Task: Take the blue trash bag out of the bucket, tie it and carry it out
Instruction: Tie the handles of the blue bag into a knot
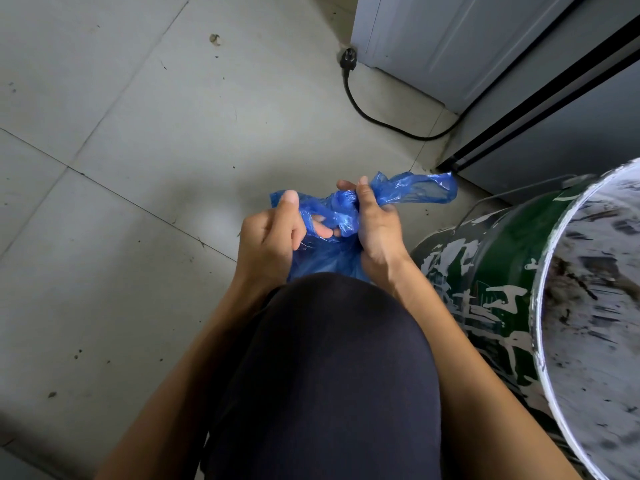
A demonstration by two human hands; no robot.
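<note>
Item: thin blue plastic trash bag [341, 211], out of the bucket, held in front of my dark-clothed knee [332, 358], above the grey tiled floor [121, 150]. My left hand [268, 237]: fingers clamped on the bag's left gathered end. My right hand [377, 225]: fingers clamped on the right end, whose loose tail sticks out rightward. Between them, a twisted bunch. Green paint-streaked metal bucket [491, 278]: just right. Black power cord [367, 109]: on floor beyond.

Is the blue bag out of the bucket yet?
Out. The blue bag is held over the floor by both hands, left hand and right hand, beside the bucket, whose visible inside holds no bag.
</note>
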